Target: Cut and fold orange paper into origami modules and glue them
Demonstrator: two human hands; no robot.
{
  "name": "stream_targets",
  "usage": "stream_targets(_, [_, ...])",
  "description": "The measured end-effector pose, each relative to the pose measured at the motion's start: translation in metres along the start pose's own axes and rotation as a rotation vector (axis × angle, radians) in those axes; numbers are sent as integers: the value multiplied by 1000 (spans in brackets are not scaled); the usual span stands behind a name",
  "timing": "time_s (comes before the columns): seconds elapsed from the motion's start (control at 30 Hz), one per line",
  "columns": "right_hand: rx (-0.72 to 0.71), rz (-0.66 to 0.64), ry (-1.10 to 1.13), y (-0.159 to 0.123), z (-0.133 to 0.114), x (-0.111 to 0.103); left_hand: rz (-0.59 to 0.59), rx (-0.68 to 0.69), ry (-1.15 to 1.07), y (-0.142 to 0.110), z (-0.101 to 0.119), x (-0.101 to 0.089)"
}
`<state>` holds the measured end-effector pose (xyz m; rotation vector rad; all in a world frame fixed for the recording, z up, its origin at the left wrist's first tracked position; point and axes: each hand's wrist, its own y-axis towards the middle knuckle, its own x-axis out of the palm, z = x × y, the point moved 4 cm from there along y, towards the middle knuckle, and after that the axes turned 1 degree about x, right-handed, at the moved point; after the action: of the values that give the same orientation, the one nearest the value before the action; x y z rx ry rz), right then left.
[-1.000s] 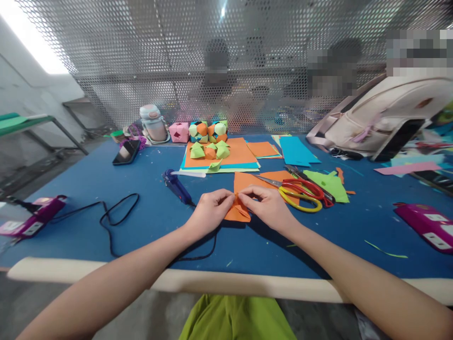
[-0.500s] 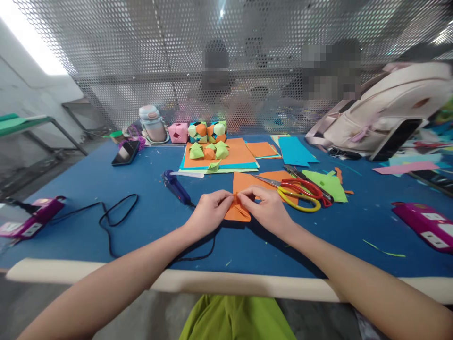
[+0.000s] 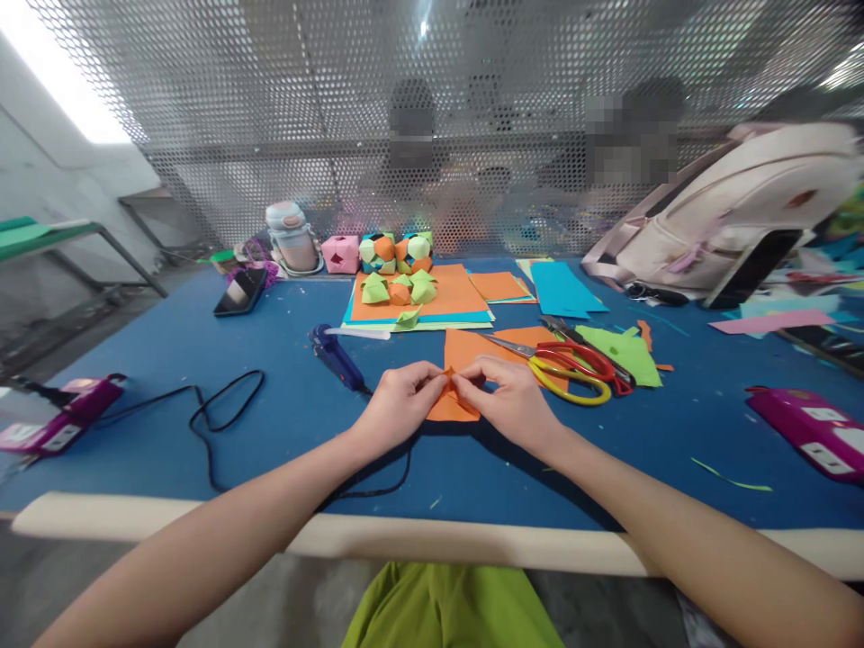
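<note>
My left hand (image 3: 403,400) and my right hand (image 3: 509,400) meet over the table, each pinching a folded piece of orange paper (image 3: 454,409) between thumb and fingers. A raised crease shows between the fingertips; the fingers cover part of the paper. Beyond my hands lies flat orange paper (image 3: 465,340). Scissors (image 3: 571,371) with red and yellow handles rest partly on it, beside my right hand. To the left of my left hand lies a blue glue gun (image 3: 339,358) with a white glue stick in its back end.
Folded paper pieces (image 3: 400,288) sit on stacked sheets, with paper balls (image 3: 395,252) behind. Blue paper (image 3: 565,286), green scraps (image 3: 621,351), a bottle (image 3: 292,238), a phone (image 3: 241,292), a backpack (image 3: 749,198) and purple power strips (image 3: 806,427) lie around. A black cord (image 3: 195,418) crosses the left side.
Both hands stay in nearly the same place. The fold between the fingertips has shifted slightly, and the lower flap of the orange paper looks flatter.
</note>
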<state>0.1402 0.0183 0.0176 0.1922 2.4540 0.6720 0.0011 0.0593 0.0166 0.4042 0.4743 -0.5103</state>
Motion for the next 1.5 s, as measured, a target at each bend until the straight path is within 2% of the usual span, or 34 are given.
stream_targets(1.07, [-21,-54,101,-1,-3,1,-75,-117,-203,4,-9,-3])
stream_targets(1.27, [106,-50,177,2,6,4,-48,-180,-235,5,-13,-3])
stream_targets(1.4, [180,-58,229,2,11,6,-70,-142,-210,4,-10,-2])
stream_targets(1.5, [167,-58,228,2,10,7,-74,-93,-137,4,-7,-2])
